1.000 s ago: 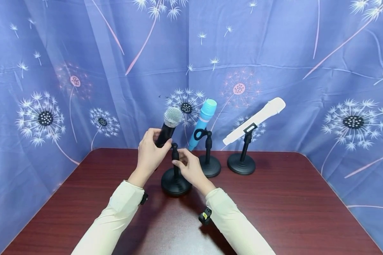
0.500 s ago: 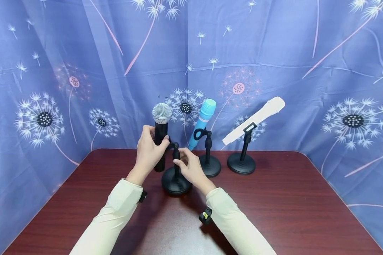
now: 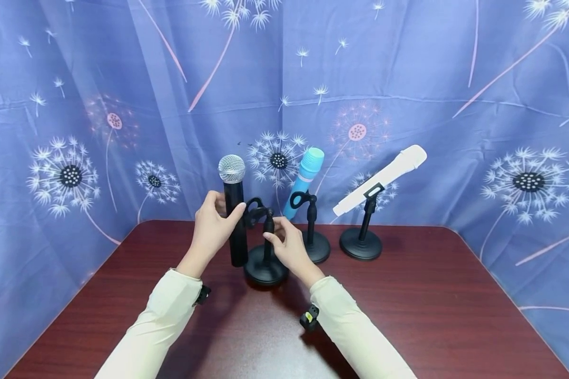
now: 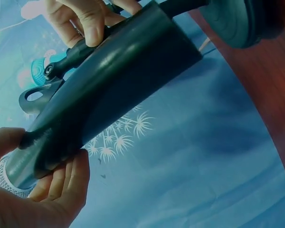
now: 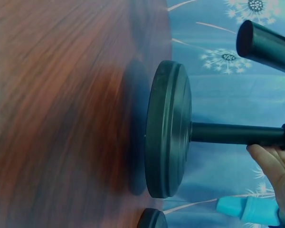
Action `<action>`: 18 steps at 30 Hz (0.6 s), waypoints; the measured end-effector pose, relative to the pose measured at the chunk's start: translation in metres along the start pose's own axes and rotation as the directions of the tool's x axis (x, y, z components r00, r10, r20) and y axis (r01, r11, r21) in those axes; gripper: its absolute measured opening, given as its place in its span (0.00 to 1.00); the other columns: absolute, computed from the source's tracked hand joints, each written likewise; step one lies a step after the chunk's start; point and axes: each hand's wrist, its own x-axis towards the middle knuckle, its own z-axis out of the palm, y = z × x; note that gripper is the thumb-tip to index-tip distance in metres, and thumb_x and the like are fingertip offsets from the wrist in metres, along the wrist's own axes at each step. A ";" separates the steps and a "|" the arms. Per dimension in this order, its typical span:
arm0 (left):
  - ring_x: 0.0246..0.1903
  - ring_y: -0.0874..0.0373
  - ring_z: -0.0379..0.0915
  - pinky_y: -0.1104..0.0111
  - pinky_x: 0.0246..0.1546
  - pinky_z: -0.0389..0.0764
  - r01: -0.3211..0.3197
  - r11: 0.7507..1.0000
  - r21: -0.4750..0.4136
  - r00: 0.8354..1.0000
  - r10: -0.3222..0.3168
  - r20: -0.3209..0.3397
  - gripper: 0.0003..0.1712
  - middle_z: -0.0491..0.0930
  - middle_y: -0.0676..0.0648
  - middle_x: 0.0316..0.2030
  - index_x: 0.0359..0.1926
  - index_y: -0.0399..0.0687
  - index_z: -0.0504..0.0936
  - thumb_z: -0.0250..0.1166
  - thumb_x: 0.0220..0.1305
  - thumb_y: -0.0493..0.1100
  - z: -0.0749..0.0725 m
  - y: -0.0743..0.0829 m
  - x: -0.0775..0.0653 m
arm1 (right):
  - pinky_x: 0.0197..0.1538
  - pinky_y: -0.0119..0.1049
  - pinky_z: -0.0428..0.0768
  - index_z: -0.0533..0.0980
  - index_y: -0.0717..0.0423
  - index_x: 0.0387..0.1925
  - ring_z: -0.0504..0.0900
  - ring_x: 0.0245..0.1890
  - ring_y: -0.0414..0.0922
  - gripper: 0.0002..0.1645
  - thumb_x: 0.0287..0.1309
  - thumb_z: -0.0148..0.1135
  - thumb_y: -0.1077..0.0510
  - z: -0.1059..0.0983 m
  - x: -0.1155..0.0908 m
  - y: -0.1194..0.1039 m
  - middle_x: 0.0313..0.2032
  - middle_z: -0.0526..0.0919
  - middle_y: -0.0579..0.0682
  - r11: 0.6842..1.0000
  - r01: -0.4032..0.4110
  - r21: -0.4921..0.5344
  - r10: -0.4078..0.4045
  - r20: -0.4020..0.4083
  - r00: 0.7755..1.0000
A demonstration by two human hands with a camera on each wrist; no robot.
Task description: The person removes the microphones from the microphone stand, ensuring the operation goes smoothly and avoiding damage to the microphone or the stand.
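Note:
My left hand (image 3: 212,226) grips a black microphone (image 3: 237,237) with a silver mesh head, holding it upright to the left of a black desktop stand (image 3: 267,269). In the left wrist view, the thumb and fingers wrap the microphone body (image 4: 118,76) near its head. The stand's ring-shaped clip (image 3: 254,207) shows beside the microphone, with nothing in its ring. My right hand (image 3: 291,246) pinches the upper part of the stand's post. In the right wrist view, the fingers touch the post (image 5: 232,134) above the round base (image 5: 168,130), and the microphone's lower end (image 5: 263,45) appears apart from it.
Just behind the right hand, a blue microphone (image 3: 304,176) leans by a second black stand (image 3: 316,246). Farther right, a white microphone (image 3: 379,181) lies slanted in a third stand (image 3: 361,243). A blue dandelion-print curtain (image 3: 408,63) surrounds the dark red wooden table (image 3: 431,295).
The left hand has brought the black microphone from tilted over the stand's top to upright, lower and farther left. The stand's clip has come into sight. The right hand stays on the post.

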 end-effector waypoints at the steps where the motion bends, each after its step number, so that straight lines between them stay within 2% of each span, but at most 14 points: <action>1: 0.36 0.47 0.77 0.56 0.39 0.77 0.007 1.000 0.006 1.000 -0.007 0.007 0.23 0.79 0.40 0.38 0.47 0.39 0.71 0.67 0.61 0.51 -0.001 -0.001 0.000 | 0.36 0.35 0.79 0.75 0.62 0.46 0.83 0.31 0.46 0.13 0.59 0.64 0.64 0.000 0.000 0.000 0.33 0.83 0.54 1.000 0.002 -0.004 -0.002 0.001 1.000; 7: 0.42 0.44 0.76 0.53 0.44 0.76 0.071 0.997 0.030 0.994 -0.073 0.078 0.25 0.78 0.37 0.41 0.49 0.35 0.72 0.66 0.61 0.50 -0.006 -0.010 0.000 | 0.37 0.36 0.79 0.75 0.62 0.46 0.83 0.33 0.46 0.14 0.59 0.65 0.64 -0.001 0.003 0.000 0.33 0.83 0.53 1.000 -0.009 -0.015 0.009 -0.002 1.000; 14: 0.47 0.41 0.76 0.52 0.49 0.76 0.145 0.988 0.042 0.977 -0.150 0.153 0.30 0.77 0.33 0.47 0.58 0.33 0.69 0.65 0.63 0.49 -0.013 -0.021 0.001 | 0.38 0.37 0.80 0.75 0.63 0.47 0.83 0.34 0.47 0.15 0.59 0.64 0.64 -0.001 0.008 -0.003 0.34 0.84 0.55 1.000 -0.009 0.000 0.009 0.007 1.000; 18: 0.47 0.40 0.77 0.51 0.47 0.76 0.174 0.982 0.078 0.964 -0.186 0.189 0.30 0.78 0.32 0.47 0.57 0.32 0.67 0.63 0.64 0.48 -0.018 -0.024 -0.001 | 0.38 0.38 0.80 0.74 0.63 0.48 0.83 0.35 0.48 0.15 0.60 0.64 0.63 -0.001 0.009 -0.004 0.35 0.83 0.55 1.000 -0.014 -0.008 0.015 0.024 1.000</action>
